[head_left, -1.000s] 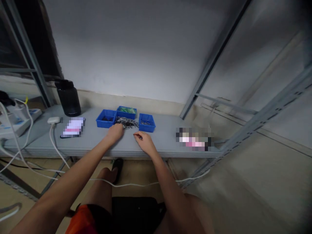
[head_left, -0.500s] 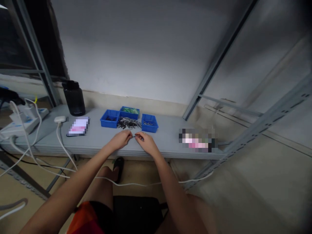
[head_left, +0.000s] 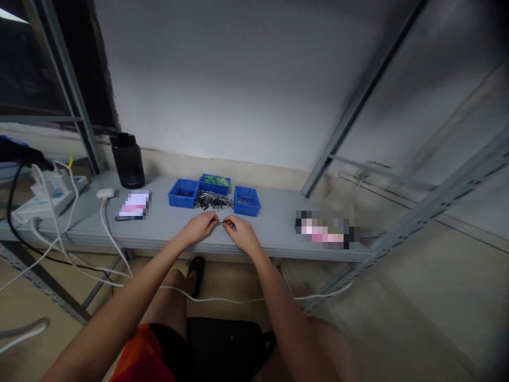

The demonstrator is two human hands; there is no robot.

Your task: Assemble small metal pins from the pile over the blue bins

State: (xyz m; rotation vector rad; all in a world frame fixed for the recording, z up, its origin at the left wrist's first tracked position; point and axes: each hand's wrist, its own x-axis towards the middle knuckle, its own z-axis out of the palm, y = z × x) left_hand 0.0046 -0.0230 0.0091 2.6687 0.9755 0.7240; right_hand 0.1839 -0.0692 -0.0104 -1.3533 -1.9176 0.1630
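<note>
My left hand (head_left: 203,226) and my right hand (head_left: 237,230) face each other above the front edge of the grey shelf. A small thin dark piece (head_left: 221,223) spans the short gap between them, its ends pinched in the fingertips of both hands; its kind is too small to make out. Just beyond my hands lies a pile of thin metal pieces with black ends (head_left: 213,200). Around the pile stand a left blue bin (head_left: 182,201) with dark parts, a back blue bin (head_left: 217,188) with green contents, and a right blue bin (head_left: 248,209) holding a few thin metallic pieces.
On the shelf (head_left: 274,225) stand a dark bottle (head_left: 129,164), a phone with a blurred screen (head_left: 134,205), a white charger (head_left: 105,193) and a power strip (head_left: 51,204). White cables hang below the front edge. A pixelated object (head_left: 324,231) lies to the right.
The whole view has shifted slightly, moving the scene a little to the right. My hands still pinch the thin piece, with a slightly wider gap between them.
</note>
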